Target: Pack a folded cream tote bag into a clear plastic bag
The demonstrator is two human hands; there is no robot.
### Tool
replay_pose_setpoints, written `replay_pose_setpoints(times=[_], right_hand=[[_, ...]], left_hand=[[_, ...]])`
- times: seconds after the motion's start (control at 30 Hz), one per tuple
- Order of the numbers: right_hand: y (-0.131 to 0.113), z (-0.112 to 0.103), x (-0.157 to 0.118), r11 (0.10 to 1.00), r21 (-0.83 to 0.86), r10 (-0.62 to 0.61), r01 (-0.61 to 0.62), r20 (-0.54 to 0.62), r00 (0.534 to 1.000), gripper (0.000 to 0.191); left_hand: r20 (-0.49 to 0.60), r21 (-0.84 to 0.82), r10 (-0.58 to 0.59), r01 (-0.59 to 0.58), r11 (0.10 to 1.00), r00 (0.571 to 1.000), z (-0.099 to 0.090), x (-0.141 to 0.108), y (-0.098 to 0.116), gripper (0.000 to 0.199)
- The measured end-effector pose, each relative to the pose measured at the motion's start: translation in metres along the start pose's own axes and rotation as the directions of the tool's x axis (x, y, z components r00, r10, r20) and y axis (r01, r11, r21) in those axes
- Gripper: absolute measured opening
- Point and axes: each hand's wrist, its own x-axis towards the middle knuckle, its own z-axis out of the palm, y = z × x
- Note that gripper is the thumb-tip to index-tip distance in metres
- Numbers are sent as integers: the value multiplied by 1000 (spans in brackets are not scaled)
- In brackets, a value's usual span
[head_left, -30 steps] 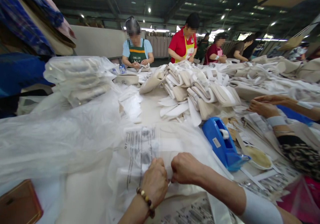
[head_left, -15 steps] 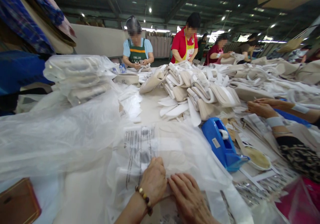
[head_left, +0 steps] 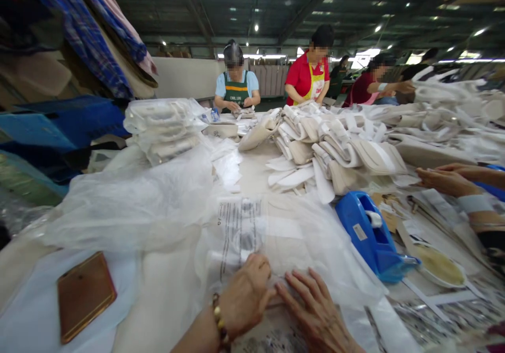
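In front of me lies a clear plastic bag (head_left: 240,237) with printed text on its left part and flat off-white items showing through it. My left hand (head_left: 246,295), with a beaded bracelet at the wrist, is closed with its curled fingers on the near part of the bag. What the fingertips pinch is partly hidden, but bag film lies at them. Close beside it, my right hand (head_left: 313,308) rests palm down on the bag, fingers stretched and spread. A blue tape dispenser (head_left: 369,237) stands to the right of the bag.
A phone (head_left: 84,298) lies at the left. Behind it are loose plastic sheets (head_left: 158,200) and filled bags stacked up (head_left: 161,119). A heap of beige and white pieces (head_left: 327,142) covers the far side. A co-worker's hands (head_left: 453,177) are at right, near a shallow dish (head_left: 440,263).
The view has swung left, so the whole phone now shows. My right hand's fingers have spread wider on the bag. My left hand stays closed at the same part of it.
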Motion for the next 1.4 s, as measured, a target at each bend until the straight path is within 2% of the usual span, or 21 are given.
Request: replay_pose_setpoints(times=[0.07, 0.1, 0.13, 0.2, 0.23, 0.3, 0.37, 0.43, 0.5, 0.57, 0.63, 0.77, 0.83, 0.9, 0.97, 1.07, 1.13, 1.2, 1.27, 1.33, 1.4], right_hand=[[0, -1, 1, 1000, -11, -7, 7, 23, 1000, 57], [1, -2, 1, 1000, -16, -14, 14, 24, 1000, 57], [1, -2, 1, 1000, -19, -22, 22, 20, 1000, 56], [2, -2, 1, 999, -23, -23, 24, 2, 1000, 55], [2, -1, 1, 999, -25, -22, 22, -7, 1000, 54], [2, 1, 0, 999, -28, -25, 25, -17, 1000, 52], [2, 2, -1, 999, -36, -31, 30, -14, 999, 50], [3, 3, -2, 998, -48, -36, 35, -12, 999, 48], [4, 4, -3, 997, -56, -48, 46, -24, 999, 46], [5, 5, -2, 996, -58, -67, 64, -46, 997, 44], [5, 6, -2, 995, -54, -87, 84, -58, 995, 43], [3, 9, -3, 995, -48, -84, 82, -36, 996, 45], [3, 10, -4, 996, -52, -78, 76, -27, 997, 43], [2, 11, -7, 996, -55, -74, 72, -24, 997, 42], [2, 13, -9, 996, -58, -62, 62, -14, 998, 44], [3, 13, -10, 997, -60, -58, 58, -3, 998, 45], [3, 13, -10, 996, -55, -65, 65, 0, 998, 44], [3, 13, -10, 996, -54, -71, 71, 2, 997, 44], [3, 13, -10, 996, -56, -70, 71, 10, 997, 44], [3, 14, -10, 995, -61, -72, 73, 6, 997, 43], [3, 17, -12, 994, -73, -78, 77, -11, 997, 41]], left_hand=[[-143, 110, 103, -87, 990, 984, 0, -36, -18, 38], [-257, 253, 202, -135, 958, 945, 1, -55, -30, 49], [-334, 413, 334, -181, 892, 881, 2, -74, -43, 55], [-332, 648, 506, -198, 736, 796, 7, -104, -70, 38], [-326, 709, 539, -177, 683, 777, 10, -115, -81, 29], [-361, 740, 513, -95, 666, 779, 19, -126, -95, 34], [-429, 708, 461, -28, 706, 777, 28, -126, -100, 41], [-476, 674, 474, -39, 738, 741, 35, -122, -98, 38], [-482, 621, 474, -94, 778, 737, 38, -118, -95, 34], [-507, 518, 406, -108, 849, 760, 33, -117, -93, 31], [-541, 380, 267, -51, 924, 798, 22, -119, -94, 25], [-462, 82, -26, 71, 994, 887, 5, -120, -100, 18], [-509, -19, -112, 119, 993, 854, 7, -120, -102, 15], [-626, -76, -145, 126, 989, 766, 13, -121, -103, 5], [-671, -144, -176, 107, 984, 721, 18, -121, -103, 6], [-592, -356, -353, 158, 921, 724, 20, -116, -100, 24], [-561, -474, -479, 213, 854, 675, 20, -110, -97, 34], [-597, -507, -513, 205, 837, 616, 21, -105, -96, 35], [-639, -510, -503, 168, 843, 583, 23, -105, -97, 31], [-611, -566, -528, 140, 812, 590, 22, -108, -99, 29], [-511, -692, -630, 154, 705, 585, 16, -110, -102, 38]])
